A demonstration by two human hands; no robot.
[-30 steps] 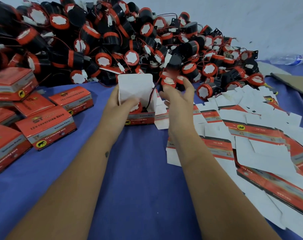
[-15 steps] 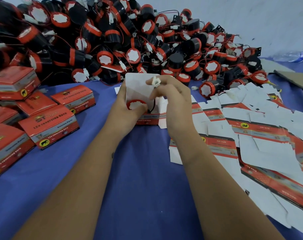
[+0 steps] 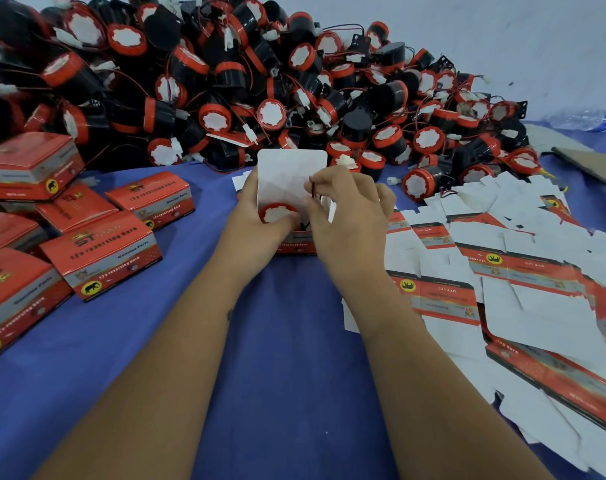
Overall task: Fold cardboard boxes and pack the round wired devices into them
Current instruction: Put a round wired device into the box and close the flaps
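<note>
Device [image 3: 278, 213] sits inside open box [image 3: 296, 244]; left hand [image 3: 260, 220] fingers grip box, right hand [image 3: 346, 216] fingers pinch wire [image 3: 313, 190].

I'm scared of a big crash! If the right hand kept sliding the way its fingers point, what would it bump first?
The right hand points up and left, into the open box. It would probably meet the raised white flap first, though depth is hard to judge. The big pile of devices lies behind that.

Two bare forearms reach in, no sleeves, hands [image 3: 260, 220] without rings or gloves, and a small dark mark [image 3: 230, 314] sits on the left forearm's inner side.
</note>
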